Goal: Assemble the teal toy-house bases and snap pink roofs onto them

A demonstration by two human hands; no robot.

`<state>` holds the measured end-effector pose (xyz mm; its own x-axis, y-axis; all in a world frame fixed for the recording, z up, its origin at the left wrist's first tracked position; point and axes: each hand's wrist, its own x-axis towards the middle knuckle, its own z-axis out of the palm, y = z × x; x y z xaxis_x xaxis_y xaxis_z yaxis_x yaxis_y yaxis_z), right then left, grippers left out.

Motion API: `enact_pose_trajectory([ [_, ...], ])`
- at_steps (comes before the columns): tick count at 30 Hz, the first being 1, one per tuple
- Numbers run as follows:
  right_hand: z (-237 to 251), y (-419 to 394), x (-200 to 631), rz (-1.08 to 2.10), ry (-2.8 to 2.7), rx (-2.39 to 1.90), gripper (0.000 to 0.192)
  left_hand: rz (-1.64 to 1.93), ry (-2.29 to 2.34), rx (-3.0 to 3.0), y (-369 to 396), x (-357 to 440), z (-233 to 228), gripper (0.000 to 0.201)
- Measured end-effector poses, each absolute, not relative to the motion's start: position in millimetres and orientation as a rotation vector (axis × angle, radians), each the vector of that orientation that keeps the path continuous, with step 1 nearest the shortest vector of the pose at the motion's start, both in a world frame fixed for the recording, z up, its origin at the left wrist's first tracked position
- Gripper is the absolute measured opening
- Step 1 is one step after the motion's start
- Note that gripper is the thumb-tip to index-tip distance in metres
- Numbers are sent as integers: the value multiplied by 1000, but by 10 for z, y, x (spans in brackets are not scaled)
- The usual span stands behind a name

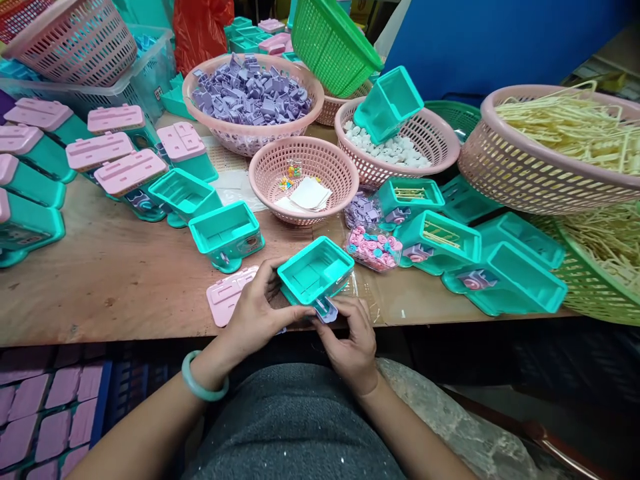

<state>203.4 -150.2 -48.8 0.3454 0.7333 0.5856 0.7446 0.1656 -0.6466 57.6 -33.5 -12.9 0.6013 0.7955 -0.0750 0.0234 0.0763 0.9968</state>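
Note:
A teal plastic box (305, 293), its top uncovered, is tilted over the table's front edge. My left hand (254, 303) is closed around its left side, the thumb near the front. At the box's front, my right hand (350, 340) pinches a small lilac plastic piece (326, 311), which touches the box. Beside my left hand lies a pink lid (225, 298). Two uncovered teal boxes, one nearer (227, 237) and one farther (186, 197), stand behind. A clear tray of pink and blue pieces (374, 249) sits to the right of the held box.
A pink basket (260, 153) with white cards stands at centre. Behind it are a basket of lilac parts (253, 93) and one of white pieces (400, 150). Pink-lidded boxes (131, 172) crowd the left. Several teal boxes (520, 280) and a basket of yellow sticks (565, 140) fill the right.

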Motion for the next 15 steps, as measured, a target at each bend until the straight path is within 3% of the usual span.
enact_pose_trajectory([
  [9, -434, -1518, 2080, -67, -1557, -1618, 14, 657, 782, 1848, -325, 524, -216, 72],
  [15, -510, -1545, 2058, -88, -1597, -1640, 21, 728, 775, 2064, -411, 580, -251, 106],
])
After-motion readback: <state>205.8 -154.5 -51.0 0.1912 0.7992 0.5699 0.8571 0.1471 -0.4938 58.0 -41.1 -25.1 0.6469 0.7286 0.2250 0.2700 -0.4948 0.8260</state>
